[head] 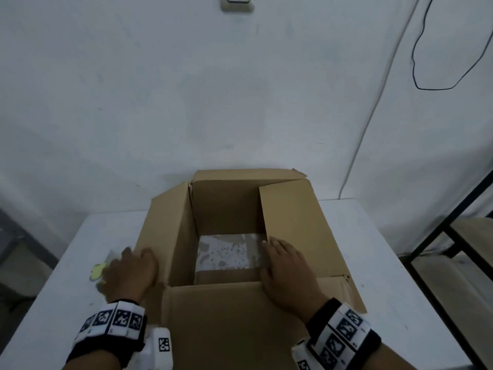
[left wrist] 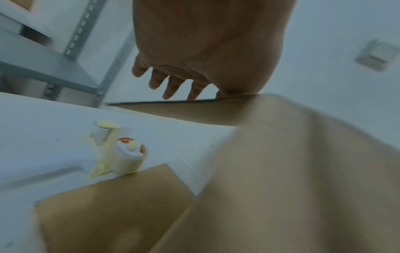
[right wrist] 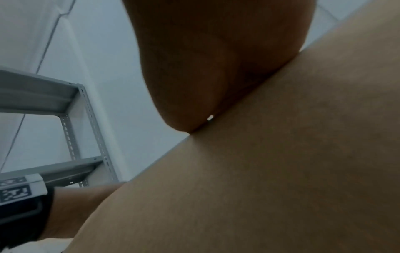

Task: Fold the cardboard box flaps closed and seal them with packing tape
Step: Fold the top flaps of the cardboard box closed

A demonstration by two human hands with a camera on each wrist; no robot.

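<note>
Near flap point(head: 234, 321) of cardboard box point(head: 224, 217) lies open toward you, between your wrists. Box sits open at middle of white worktop point(head: 378, 236), all flaps unfolded. Your right hand point(head: 288, 271) rests flat on right flap point(head: 293, 222), fingers straight. Your left hand point(head: 130, 273) rests on left flap point(head: 162, 231) edge, fingers point(left wrist: 171, 87) spread and relaxed, gripping nothing. Yellow tape dispenser point(left wrist: 114, 150) lies on worktop just left of box. Metal shelf point(right wrist: 43, 95) stands beside worktop.
</note>
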